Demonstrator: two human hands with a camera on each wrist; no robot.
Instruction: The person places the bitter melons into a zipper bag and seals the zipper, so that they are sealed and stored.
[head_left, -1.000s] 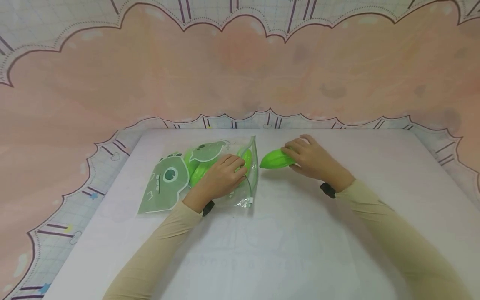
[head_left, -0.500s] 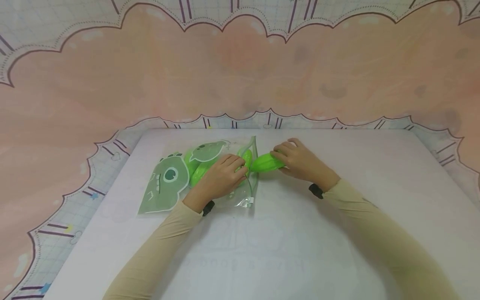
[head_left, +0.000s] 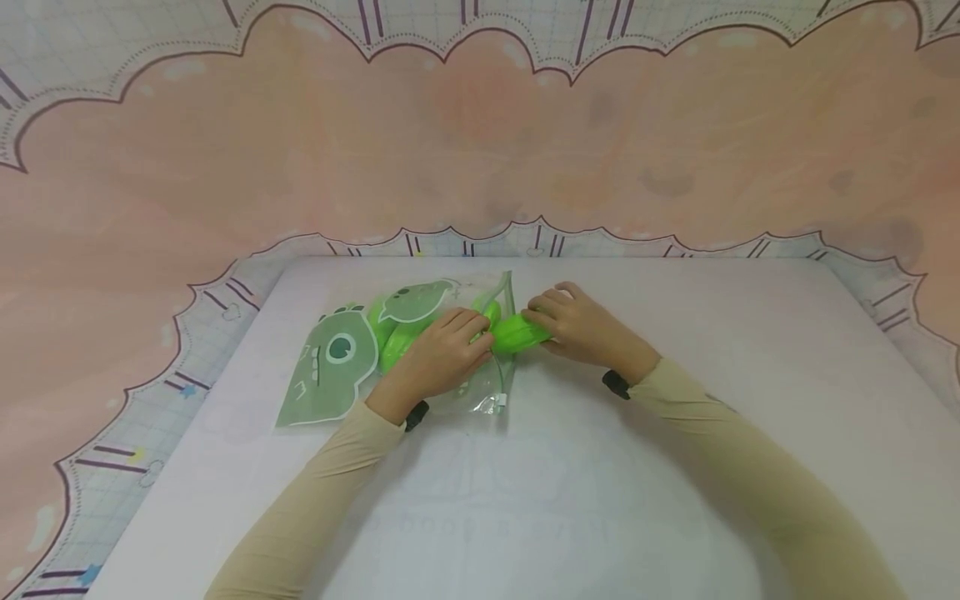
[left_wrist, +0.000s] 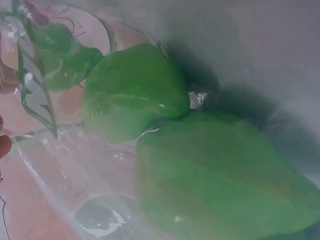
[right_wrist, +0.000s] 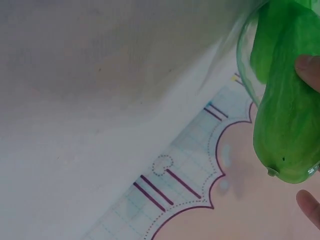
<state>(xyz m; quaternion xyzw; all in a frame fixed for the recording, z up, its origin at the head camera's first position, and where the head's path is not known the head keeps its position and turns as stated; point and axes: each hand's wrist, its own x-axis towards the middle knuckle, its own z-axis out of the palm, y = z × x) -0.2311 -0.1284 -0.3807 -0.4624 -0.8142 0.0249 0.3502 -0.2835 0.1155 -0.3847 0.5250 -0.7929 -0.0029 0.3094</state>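
Note:
A clear zip bag (head_left: 465, 404) with green dinosaur prints lies on the table, its mouth facing right. My left hand (head_left: 438, 358) pinches the bag's upper layer near that mouth. My right hand (head_left: 588, 327) grips a bright green, ridged, elongated fruit-like piece (head_left: 519, 333) by its right end; its left end is in the bag's mouth. In the right wrist view the thumb (right_wrist: 310, 70) lies on this green piece (right_wrist: 285, 125). Similar green pieces (head_left: 397, 346) lie inside the bag, large in the left wrist view, a rounded piece (left_wrist: 135, 90) and a pointed piece (left_wrist: 220, 175).
The white tabletop (head_left: 487, 500) extends in front and to the right of the bag. A white zip slider (head_left: 502, 401) sits at the bag's near corner. Behind the table hangs a peach and white patterned backdrop (head_left: 480, 150).
My right hand has moved left with the green piece, from outside the bag until its leading end is in the bag's mouth. My left hand and the bag have stayed in place.

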